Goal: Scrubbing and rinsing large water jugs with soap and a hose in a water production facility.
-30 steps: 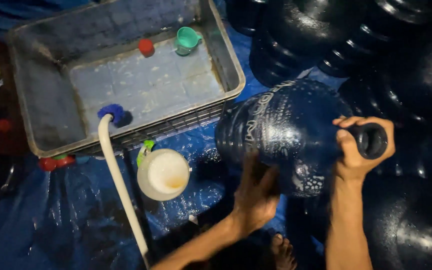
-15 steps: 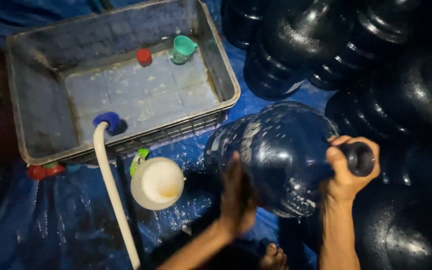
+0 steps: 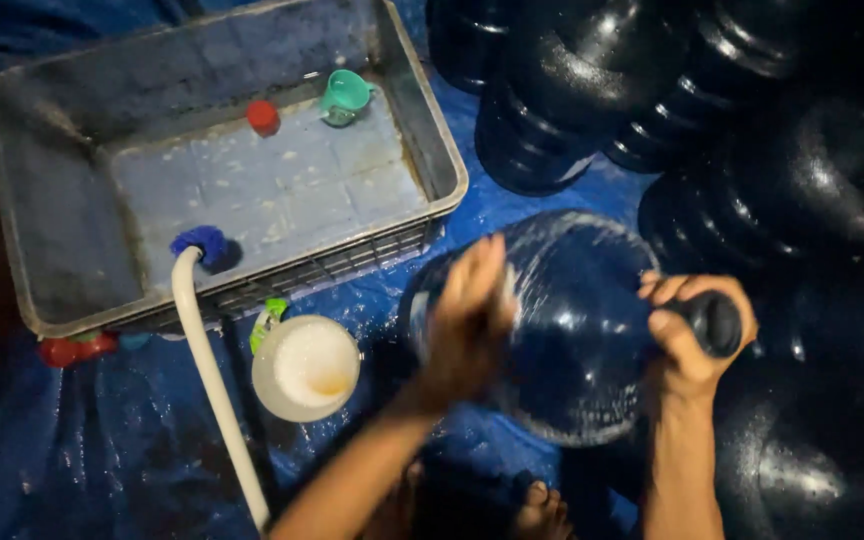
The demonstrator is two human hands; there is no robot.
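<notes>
From the head view, a grey plastic crate (image 3: pixel 430 140) sits at the upper left on a blue tarp (image 3: pixel 72 450) and holds shallow water, with a red cap (image 3: pixel 263 117) and a small teal cup (image 3: pixel 344 97) near its far wall. A white hose (image 3: pixel 212 380) with a blue end (image 3: pixel 200 243) hooks over the crate's near rim. Just in front of the crate stands a white tub (image 3: pixel 306 367) with pale contents and a yellowish patch. The large dark blue water bottle (image 3: pixel 577 330) lies on its side in the middle, wet, with its neck to the right, beside a heap of similar dark bottles (image 3: pixel 752 110). The right hand (image 3: pixel 687 335) has its fingers closed around the bottle's neck. The left hand (image 3: pixel 467 325) is blurred, its fingers stretched out flat against the bottle's body near its base, gripping nothing.
</notes>
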